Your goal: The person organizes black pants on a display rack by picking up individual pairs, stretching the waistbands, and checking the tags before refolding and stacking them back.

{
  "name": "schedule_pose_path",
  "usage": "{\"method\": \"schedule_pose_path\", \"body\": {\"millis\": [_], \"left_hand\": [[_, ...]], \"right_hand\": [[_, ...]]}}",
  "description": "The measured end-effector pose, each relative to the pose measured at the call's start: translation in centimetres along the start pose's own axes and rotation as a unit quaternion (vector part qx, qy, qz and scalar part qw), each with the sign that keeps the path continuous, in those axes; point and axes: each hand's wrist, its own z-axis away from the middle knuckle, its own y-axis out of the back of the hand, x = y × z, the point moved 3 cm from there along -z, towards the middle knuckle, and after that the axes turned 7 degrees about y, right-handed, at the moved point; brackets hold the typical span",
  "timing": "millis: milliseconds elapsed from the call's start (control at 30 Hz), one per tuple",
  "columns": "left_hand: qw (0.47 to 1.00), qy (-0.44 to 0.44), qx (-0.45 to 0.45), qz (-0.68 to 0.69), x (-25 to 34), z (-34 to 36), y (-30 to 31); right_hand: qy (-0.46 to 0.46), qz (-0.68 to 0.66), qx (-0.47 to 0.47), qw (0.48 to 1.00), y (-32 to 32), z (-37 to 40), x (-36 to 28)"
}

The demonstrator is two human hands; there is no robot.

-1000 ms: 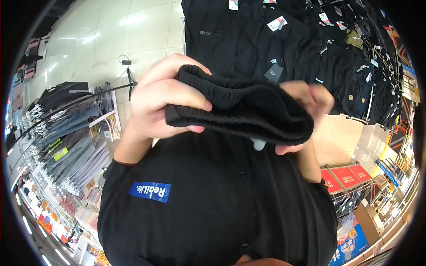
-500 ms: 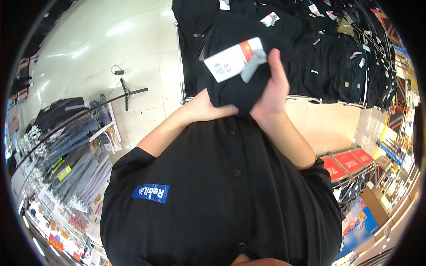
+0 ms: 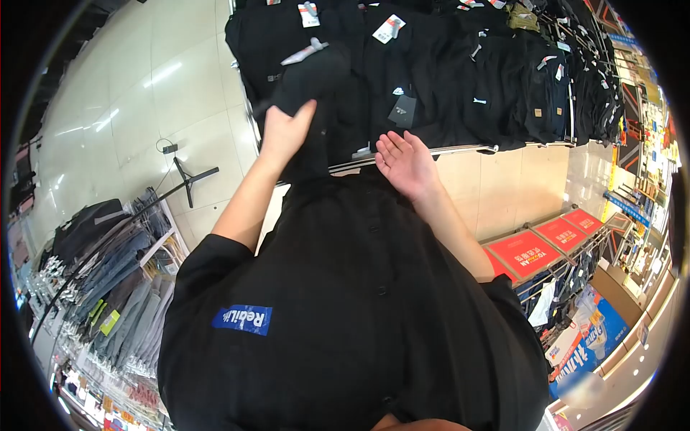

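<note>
My left hand [image 3: 287, 133] grips a black garment [image 3: 316, 86] near its left side, thumb raised, other fingers behind the cloth. A white tag [image 3: 305, 52] shows at the garment's top end. My right hand [image 3: 407, 164] is empty, palm up with its fingers apart, just in front of the rack's edge. Beyond it, a dark tag [image 3: 402, 111] lies on the black clothes [image 3: 438, 79] spread over the rack. Another white and orange tag [image 3: 389, 29] is farther back.
Hanging jeans and trousers [image 3: 129, 302] fill a rack at the left. A black stand [image 3: 188, 178] is on the tiled floor [image 3: 129, 108]. Red signs [image 3: 525, 253] top a clothes rack at the right, with a blue printed box [image 3: 596, 337] beside it.
The black garment has moved left with my left hand, and its tag has turned edge-on. My right hand has let go of it and opened. The view has shifted right.
</note>
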Motion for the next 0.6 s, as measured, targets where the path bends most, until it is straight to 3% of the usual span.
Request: {"method": "schedule_pose_path", "body": {"millis": [100, 133, 167, 233, 333, 400, 467, 533, 567, 600], "left_hand": [[0.988, 0.003, 0.138, -0.076, -7.1, -2.8, -0.4], [0.979, 0.079, 0.146, -0.120, -9.3, -3.0, -0.5], [0.977, 0.183, 0.110, 0.009, -10.4, -2.6, -1.1], [0.938, 0.241, 0.245, -0.041, -16.0, -1.3, -1.6], [0.919, 0.117, 0.318, -0.203, -13.4, 2.7, -5.6], [0.921, 0.107, 0.345, -0.148, -12.4, 5.2, -9.2], [0.926, 0.105, 0.353, -0.080, -11.1, 7.5, -12.5], [0.925, 0.099, 0.364, -0.049, -10.0, 9.1, -15.2], [0.923, 0.097, 0.369, -0.051, -9.6, 9.9, -16.0], [0.930, 0.105, 0.347, -0.061, -9.5, 10.8, -16.5]], "right_hand": [[0.010, 0.010, -0.035, 0.999, 1.3, -2.2, -4.1], [0.003, 0.012, -0.040, 0.999, 2.1, -3.0, -5.7], [0.001, 0.024, -0.041, 0.999, 2.9, -3.9, -7.4], [-0.010, 0.036, -0.048, 0.998, 4.7, -6.0, -11.1], [0.074, 0.177, -0.043, 0.981, 7.1, -11.5, -18.5], [0.215, 0.264, -0.062, 0.938, 4.7, -13.9, -23.8], [0.373, 0.351, -0.069, 0.856, 1.9, -18.0, -28.8], [0.539, 0.474, -0.016, 0.696, -0.9, -22.5, -33.1], [0.606, 0.566, 0.041, 0.557, -1.9, -24.1, -34.7], [0.597, 0.602, 0.054, 0.528, -2.8, -25.3, -35.5]]}}
